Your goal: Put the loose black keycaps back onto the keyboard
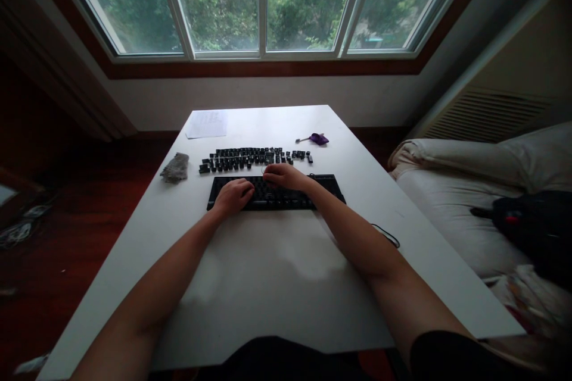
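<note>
A black keyboard [286,201] lies across the middle of the white table, partly covered by both hands. My left hand [233,195] rests on its left part with fingers curled and closed against it. Over the keyboard's upper middle, my right hand [285,176] is closed in a pinch. A thin, pale wire-like loop shows faintly at its fingertips; most of it is hidden. Beyond the keyboard, several loose black keycaps [232,159] stand in rough rows, close to my right hand.
On the white table [277,286] are a grey cloth [176,168] at left, a sheet of paper [207,124] at the back left and a purple-headed brush [318,139] at the back right. A black cable [388,234] lies right of the keyboard. A sofa [451,214] stands at right.
</note>
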`<state>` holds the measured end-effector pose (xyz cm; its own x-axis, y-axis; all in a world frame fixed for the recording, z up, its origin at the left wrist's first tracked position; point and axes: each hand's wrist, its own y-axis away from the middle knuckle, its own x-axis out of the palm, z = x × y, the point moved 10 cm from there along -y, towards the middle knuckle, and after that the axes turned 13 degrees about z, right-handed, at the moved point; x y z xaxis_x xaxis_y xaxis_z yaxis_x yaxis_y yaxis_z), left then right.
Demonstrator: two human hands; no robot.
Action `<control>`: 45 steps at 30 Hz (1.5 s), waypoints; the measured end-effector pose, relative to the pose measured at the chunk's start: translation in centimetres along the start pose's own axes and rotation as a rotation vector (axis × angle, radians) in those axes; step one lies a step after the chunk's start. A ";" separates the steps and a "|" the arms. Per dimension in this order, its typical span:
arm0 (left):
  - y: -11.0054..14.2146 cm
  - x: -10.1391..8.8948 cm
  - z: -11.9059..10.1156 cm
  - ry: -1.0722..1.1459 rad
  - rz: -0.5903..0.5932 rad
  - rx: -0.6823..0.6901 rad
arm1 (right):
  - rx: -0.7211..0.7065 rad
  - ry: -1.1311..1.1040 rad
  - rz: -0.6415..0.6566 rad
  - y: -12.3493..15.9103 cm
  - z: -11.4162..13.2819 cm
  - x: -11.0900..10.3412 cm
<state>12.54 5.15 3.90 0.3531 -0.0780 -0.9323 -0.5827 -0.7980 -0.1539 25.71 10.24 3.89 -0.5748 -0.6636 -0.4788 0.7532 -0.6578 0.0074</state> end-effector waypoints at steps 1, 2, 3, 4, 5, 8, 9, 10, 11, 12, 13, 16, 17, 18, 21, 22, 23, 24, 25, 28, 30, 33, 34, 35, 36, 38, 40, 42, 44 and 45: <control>0.0 0.0 0.0 -0.001 -0.002 0.001 | 0.000 -0.018 0.005 -0.1 -0.2 0.3; 0.0 0.0 -0.1 -0.002 -0.002 0.002 | 0.001 -0.039 0.011 -0.1 -0.3 0.5; 0.0 0.0 -0.1 -0.001 -0.003 0.005 | 0.000 -0.058 0.012 -0.1 -0.4 0.7; 0.0 0.0 -0.1 0.001 -0.003 0.007 | -0.004 -0.077 0.006 -0.1 -0.5 0.7; 0.0 0.0 -0.1 0.004 -0.005 0.009 | -0.008 -0.091 -0.002 -0.1 -0.5 0.7; -0.1 0.1 -0.1 0.004 -0.007 0.012 | -0.004 -0.099 -0.004 -0.1 -0.7 0.8; -0.1 0.1 -0.1 0.003 -0.008 0.011 | 0.004 -0.099 0.005 -0.1 -0.7 0.9; -0.1 0.1 -0.1 0.002 -0.006 0.013 | 0.014 -0.098 0.022 -0.1 -0.7 1.1; -0.1 0.2 -0.1 0.002 -0.005 0.014 | 0.025 -0.095 0.042 0.0 -0.6 1.4; -0.1 0.2 -0.1 0.001 -0.004 0.014 | 0.034 -0.087 0.065 0.0 -0.5 1.7; -0.1 0.2 -0.1 0.001 -0.005 0.014 | 0.042 -0.073 0.086 0.0 -0.2 2.0; -0.1 0.2 -0.1 -0.001 -0.002 0.013 | 0.049 0.021 0.143 0.3 1.1 2.8; -0.1 0.2 0.0 -0.003 0.001 0.014 | 0.041 0.073 0.159 0.5 1.7 2.9; -0.1 0.2 0.0 -0.003 0.004 0.013 | 0.023 0.129 0.177 0.7 2.4 3.1; -0.1 0.3 0.1 -0.006 0.007 0.007 | -0.009 0.289 0.207 1.3 4.0 3.2; -0.1 0.3 0.1 -0.011 0.008 0.005 | -0.015 0.313 0.197 1.5 4.3 3.0; -0.1 0.3 0.0 -0.020 0.012 0.005 | -0.018 0.323 0.179 1.7 4.5 2.8; -0.1 0.2 -0.1 -0.036 0.017 0.007 | -0.020 0.320 0.156 1.8 4.5 2.5; 0.0 0.2 -0.4 -0.058 0.023 0.012 | -0.018 0.309 0.130 1.9 4.5 2.2; 0.0 0.1 -1.6 -0.126 0.030 0.031 | 0.001 0.274 0.066 1.9 4.1 1.9; 0.0 0.2 -2.4 -0.142 0.033 0.048 | 0.013 0.264 0.036 1.8 4.0 2.0; -0.1 0.6 -3.2 -0.113 0.051 0.070 | 0.017 0.247 0.020 1.6 4.0 2.1; -0.1 0.7 -3.2 -0.094 0.055 0.071 | 0.015 0.236 0.021 1.6 4.0 2.1; -0.2 0.8 -3.2 -0.073 0.056 0.067 | 0.012 0.221 0.030 1.6 4.0 2.1; -0.2 0.8 -3.1 -0.051 0.054 0.060 | 0.010 0.199 0.045 1.6 3.9 2.2; -0.3 0.9 -3.0 -0.011 0.045 0.048 | 0.007 0.140 0.090 1.8 3.6 2.2; -0.4 1.0 -3.1 0.012 0.039 0.044 | -0.005 0.084 0.145 2.1 3.4 2.3; -0.5 1.1 -3.4 0.017 0.041 0.041 | -0.035 0.060 0.176 2.3 3.5 2.1; -0.7 1.4 -3.7 0.012 0.048 0.032 | -0.045 0.011 0.195 2.5 3.3 1.8; -0.8 1.5 -3.9 0.012 0.053 0.028 | -0.040 -0.030 0.206 2.5 3.0 1.8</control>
<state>16.33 3.36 3.92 0.3298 -0.1265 -0.9355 -0.6212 -0.7753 -0.1141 25.65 6.35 5.69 -0.4167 -0.7932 -0.4441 0.8675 -0.4930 0.0667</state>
